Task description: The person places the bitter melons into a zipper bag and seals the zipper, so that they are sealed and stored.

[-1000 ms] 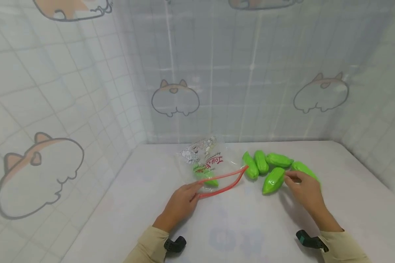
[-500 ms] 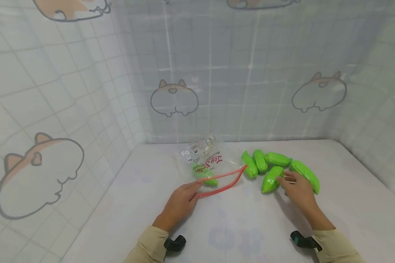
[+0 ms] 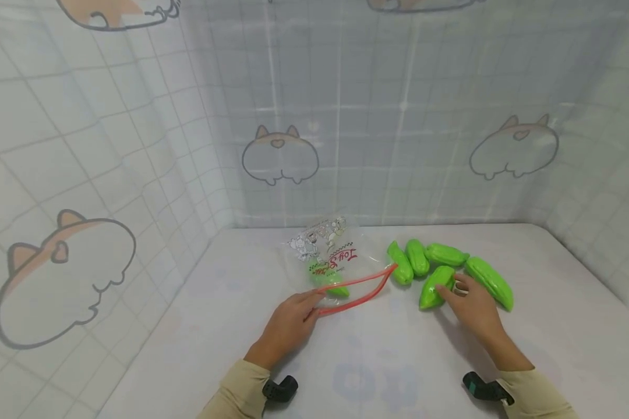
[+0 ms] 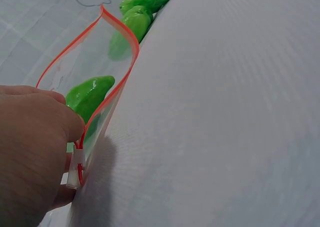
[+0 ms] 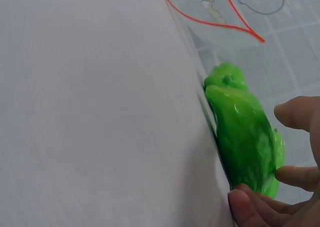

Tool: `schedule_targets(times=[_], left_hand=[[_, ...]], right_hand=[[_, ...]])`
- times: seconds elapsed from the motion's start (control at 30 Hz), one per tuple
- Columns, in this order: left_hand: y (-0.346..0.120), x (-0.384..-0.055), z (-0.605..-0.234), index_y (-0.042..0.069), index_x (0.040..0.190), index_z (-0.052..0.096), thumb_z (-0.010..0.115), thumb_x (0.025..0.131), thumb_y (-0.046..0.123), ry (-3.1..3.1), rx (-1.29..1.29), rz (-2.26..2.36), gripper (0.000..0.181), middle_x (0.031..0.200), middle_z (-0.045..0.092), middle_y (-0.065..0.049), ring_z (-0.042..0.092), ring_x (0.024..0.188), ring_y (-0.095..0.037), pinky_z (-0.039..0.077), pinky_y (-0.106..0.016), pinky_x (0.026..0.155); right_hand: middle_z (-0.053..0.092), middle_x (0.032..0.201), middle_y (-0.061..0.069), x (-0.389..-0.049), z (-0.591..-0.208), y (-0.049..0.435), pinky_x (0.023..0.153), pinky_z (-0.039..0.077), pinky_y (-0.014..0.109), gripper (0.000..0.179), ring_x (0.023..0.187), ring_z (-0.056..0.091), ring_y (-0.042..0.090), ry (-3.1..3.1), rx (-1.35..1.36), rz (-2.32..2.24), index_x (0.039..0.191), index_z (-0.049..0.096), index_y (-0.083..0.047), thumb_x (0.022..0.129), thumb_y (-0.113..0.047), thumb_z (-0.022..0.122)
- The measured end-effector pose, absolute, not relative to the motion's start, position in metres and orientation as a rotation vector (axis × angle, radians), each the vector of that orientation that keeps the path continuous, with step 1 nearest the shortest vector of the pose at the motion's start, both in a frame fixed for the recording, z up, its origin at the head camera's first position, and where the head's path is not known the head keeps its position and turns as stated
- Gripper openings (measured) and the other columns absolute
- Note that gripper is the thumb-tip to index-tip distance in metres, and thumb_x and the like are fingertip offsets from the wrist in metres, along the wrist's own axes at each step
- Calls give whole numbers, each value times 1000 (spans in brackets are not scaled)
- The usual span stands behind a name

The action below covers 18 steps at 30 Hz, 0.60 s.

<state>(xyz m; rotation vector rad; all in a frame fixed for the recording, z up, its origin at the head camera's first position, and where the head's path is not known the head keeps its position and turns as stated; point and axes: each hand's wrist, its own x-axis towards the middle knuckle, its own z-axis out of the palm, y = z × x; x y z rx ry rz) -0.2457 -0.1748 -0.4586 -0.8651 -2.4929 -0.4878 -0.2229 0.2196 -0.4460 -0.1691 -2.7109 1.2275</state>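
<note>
My left hand (image 3: 288, 326) pinches one end of a clear zip bag (image 3: 322, 238), near its white slider (image 4: 75, 169). The bag lies on its side with its red zip edge (image 3: 364, 299) spread apart. Inside it rests one glossy green, tapered, vegetable-like piece (image 4: 90, 94). My right hand (image 3: 474, 305) is at another green vegetable-like piece (image 3: 432, 290) on the table. In the right wrist view the thumb (image 5: 241, 207) is on one side of its end and a finger touches the other, while another finger stands apart from it.
Several more green pieces (image 3: 445, 255) lie behind and beside this one, one (image 3: 490, 280) just right of my right hand. The leftmost piece (image 3: 400, 265) lies by the bag's far corner. Pale walls (image 3: 346, 145) with cartoon prints border the white table (image 3: 241, 262).
My right hand has shifted slightly left, and its thumb has come over onto the green piece. The left hand, the bag and the green pieces have not visibly moved.
</note>
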Motion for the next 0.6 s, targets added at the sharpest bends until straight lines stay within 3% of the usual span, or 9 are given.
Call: schedule_targets(times=[0.23,0.4,0.6], left_hand=[[-174,-246,-459,13,127,70,71,92,12,-2517,-869,-534,35,128,68,-3,64,116,-21,54,-40,93],[-173,-249,-461,13,128,70,71,92,12,-2502,-889,-539,36,129,67,-2,64,117,-21,54,-39,93],[-174,-248,-459,12,126,70,71,92,10,-2501,-886,-560,35,129,67,-4,64,117,-22,54,-39,94]], right_hand=[[37,145,40,-223,-445,215,94,49,58,95,124,51,51,-2765,-140,1199,152,26,10,95,-56,61],[46,140,39,-220,-444,211,81,55,49,88,113,59,47,-2765,-111,1136,153,30,7,96,-52,62],[58,128,34,-222,-444,208,68,52,36,76,99,62,35,-2761,-74,1093,149,41,4,96,-44,66]])
